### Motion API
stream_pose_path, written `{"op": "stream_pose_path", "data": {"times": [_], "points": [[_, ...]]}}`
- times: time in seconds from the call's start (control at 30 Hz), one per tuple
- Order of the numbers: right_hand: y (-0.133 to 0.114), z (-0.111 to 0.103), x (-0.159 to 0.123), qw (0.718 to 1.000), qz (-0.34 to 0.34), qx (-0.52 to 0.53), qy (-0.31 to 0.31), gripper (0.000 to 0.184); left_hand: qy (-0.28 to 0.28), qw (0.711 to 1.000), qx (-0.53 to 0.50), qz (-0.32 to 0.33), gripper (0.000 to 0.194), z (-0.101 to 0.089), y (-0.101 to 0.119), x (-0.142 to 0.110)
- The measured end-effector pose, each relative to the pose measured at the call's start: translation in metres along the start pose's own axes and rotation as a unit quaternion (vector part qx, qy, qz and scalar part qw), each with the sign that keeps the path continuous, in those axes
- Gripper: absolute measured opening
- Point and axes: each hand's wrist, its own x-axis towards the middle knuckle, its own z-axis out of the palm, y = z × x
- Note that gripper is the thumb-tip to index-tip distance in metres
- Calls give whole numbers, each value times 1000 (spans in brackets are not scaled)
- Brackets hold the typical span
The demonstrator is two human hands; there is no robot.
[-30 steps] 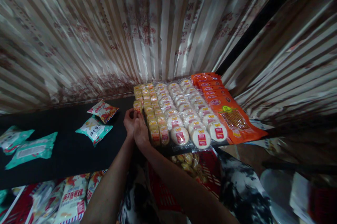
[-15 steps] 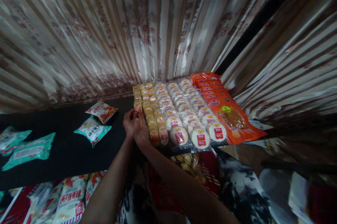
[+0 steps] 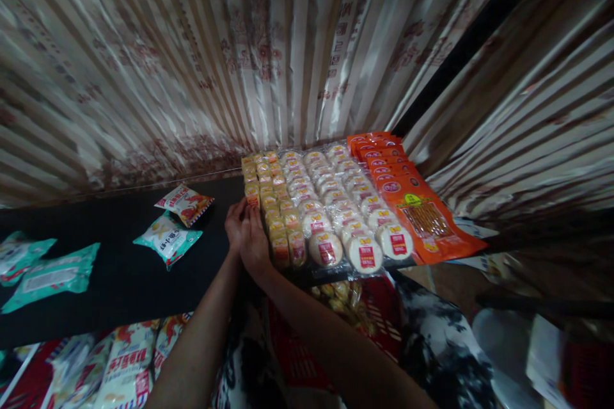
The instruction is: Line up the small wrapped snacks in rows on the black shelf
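Observation:
My left hand point(image 3: 235, 224) and my right hand point(image 3: 254, 242) are pressed together at the left edge of rows of small yellow wrapped snacks point(image 3: 277, 207) on a black shelf point(image 3: 119, 268). The fingertips of both touch a yellow packet point(image 3: 251, 192) near the row's left side; the fingers are curled, and I cannot make out a firm grip. To the right lie rows of round wrapped cakes with red labels point(image 3: 336, 204), then overlapping orange packets point(image 3: 412, 204).
On the shelf's left lie a red-and-white packet point(image 3: 185, 203), a teal packet point(image 3: 167, 239) and more teal packets point(image 3: 48, 274). Below the shelf are bags of snacks point(image 3: 119, 364). A striped curtain point(image 3: 240, 44) hangs behind. A white bucket point(image 3: 503, 345) stands low right.
Both hands have stayed at the left edge of the yellow rows, shifting only slightly. The view has drifted a little.

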Motion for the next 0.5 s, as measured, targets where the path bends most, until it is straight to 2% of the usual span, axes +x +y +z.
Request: {"op": "stream_pose_path", "data": {"times": [0.13,0.27,0.37,0.5], "points": [[-10,-9,2,1000,10,16,-23,50,-15,1000,11,13,28,0,-2,0],[-14,-13,4,999,13,12,-35,49,15,999,27,13,34,2,-5,0],[-13,-12,4,999,9,5,-31,49,18,999,27,36,38,4,-9,-1],[-11,-9,5,1000,3,9,-12,49,8,999,1,48,33,4,-16,0]]}}
